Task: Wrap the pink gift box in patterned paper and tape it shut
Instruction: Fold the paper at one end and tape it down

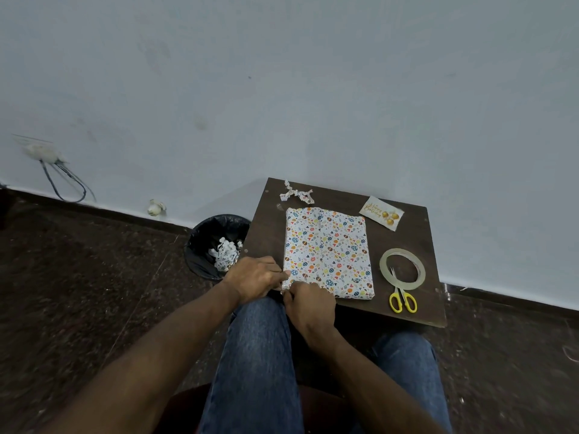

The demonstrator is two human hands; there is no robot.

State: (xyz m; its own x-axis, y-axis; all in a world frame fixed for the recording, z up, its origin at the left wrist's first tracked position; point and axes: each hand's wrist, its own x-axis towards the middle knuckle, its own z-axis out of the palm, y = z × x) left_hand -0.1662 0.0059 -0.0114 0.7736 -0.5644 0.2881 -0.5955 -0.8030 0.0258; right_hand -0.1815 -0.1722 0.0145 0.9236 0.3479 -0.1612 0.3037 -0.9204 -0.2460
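Note:
The gift box [327, 250] lies flat on a small dark table [269, 233], covered in white paper with a colourful egg pattern; no pink shows. Both hands work at its near left corner. My left hand [255, 277] presses its fingertips against the left edge of that corner. My right hand [308, 303] has curled fingers pinching the paper fold at the near end. A roll of clear tape [402, 267] lies right of the box. Whether a tape piece is between the fingers cannot be made out.
Yellow-handled scissors [402, 300] lie by the tape, tips inside the roll. A birthday card [381, 213] and a paper bow [296, 194] sit at the table's far side. A black bin [213, 245] with paper scraps stands left of the table. My knees are under the near edge.

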